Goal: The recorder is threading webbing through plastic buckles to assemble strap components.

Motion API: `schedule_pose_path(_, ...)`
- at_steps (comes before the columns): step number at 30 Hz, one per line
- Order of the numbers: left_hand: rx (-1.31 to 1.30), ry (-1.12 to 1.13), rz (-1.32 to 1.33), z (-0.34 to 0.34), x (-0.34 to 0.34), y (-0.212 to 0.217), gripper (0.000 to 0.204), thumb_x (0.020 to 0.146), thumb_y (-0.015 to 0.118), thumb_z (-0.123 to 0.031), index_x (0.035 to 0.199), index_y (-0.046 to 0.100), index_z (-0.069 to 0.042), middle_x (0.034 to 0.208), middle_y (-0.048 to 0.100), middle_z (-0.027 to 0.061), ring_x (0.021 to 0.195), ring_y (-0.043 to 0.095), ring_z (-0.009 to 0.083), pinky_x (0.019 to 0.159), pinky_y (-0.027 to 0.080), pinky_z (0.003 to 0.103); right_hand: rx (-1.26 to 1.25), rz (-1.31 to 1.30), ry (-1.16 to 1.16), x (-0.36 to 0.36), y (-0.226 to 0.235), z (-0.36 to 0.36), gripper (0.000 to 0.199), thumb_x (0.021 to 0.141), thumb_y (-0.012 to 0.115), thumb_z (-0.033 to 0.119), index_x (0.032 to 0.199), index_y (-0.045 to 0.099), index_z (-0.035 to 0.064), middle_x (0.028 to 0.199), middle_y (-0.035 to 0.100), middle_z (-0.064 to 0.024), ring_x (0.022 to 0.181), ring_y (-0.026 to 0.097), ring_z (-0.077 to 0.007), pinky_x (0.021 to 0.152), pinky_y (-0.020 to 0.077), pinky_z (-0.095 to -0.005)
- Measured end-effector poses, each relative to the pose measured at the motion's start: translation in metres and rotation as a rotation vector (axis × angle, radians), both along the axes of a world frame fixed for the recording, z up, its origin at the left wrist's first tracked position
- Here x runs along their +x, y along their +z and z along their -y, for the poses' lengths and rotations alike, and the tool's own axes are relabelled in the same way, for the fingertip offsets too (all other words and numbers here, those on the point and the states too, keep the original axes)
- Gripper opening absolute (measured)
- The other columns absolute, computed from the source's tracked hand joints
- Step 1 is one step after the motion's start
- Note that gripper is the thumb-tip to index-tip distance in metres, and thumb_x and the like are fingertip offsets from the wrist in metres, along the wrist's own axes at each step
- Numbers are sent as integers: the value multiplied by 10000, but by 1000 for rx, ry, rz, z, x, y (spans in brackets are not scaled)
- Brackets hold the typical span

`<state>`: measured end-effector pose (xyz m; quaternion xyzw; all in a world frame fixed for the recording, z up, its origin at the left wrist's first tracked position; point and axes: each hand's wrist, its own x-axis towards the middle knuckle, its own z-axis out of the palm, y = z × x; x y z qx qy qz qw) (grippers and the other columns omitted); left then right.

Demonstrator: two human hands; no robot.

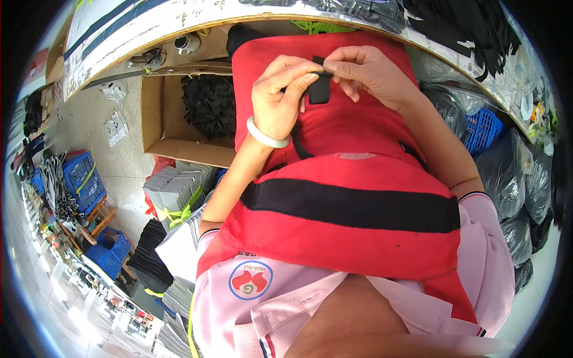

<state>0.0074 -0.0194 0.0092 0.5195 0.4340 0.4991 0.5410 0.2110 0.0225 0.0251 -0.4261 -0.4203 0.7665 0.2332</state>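
Note:
Over my red apron (358, 125), my left hand (277, 101) and my right hand (373, 74) meet at a short black strap piece (320, 90). The strap looks folded into a small loop, with a flat end hanging below the fingers. My left thumb and forefinger pinch it from the left, and a pale bangle (265, 134) circles that wrist. From the other side, my right thumb and fingertips grip its upper part. Fingers hide some of the fold. Left of my lap, a cardboard box (188, 153) holds a pile of small black pieces (208, 107).
A worktable edge (215, 21) curves across the top, with black strips (462, 30) lying on it at right. Bundled grey stacks (173, 185) stand at my left. Blue crates (83, 182) sit farther left. Black plastic bags (504, 173) and another blue crate (482, 130) are at right.

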Motion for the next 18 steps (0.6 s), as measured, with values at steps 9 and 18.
schedule_pose_path(9, 71, -43, -38, 7, -2, 11, 133, 874, 610, 43, 980, 687, 22, 1117, 552, 78, 640, 556, 77, 480, 458, 188, 192, 41, -122, -8, 4, 4, 136, 885, 664, 132, 973, 626, 35, 906, 622, -10, 779, 580, -73, 708, 478, -212)
schedule_pose_path(18, -25, -91, -359, 22, -49, 39, 149, 895, 568, 39, 977, 689, 8, 996, 622, 65, 556, 519, 52, 450, 408, 187, 188, -57, -102, -24, -29, 6, 176, 874, 649, 83, 1017, 569, 18, 945, 639, -68, 824, 628, -131, 737, 526, -270)
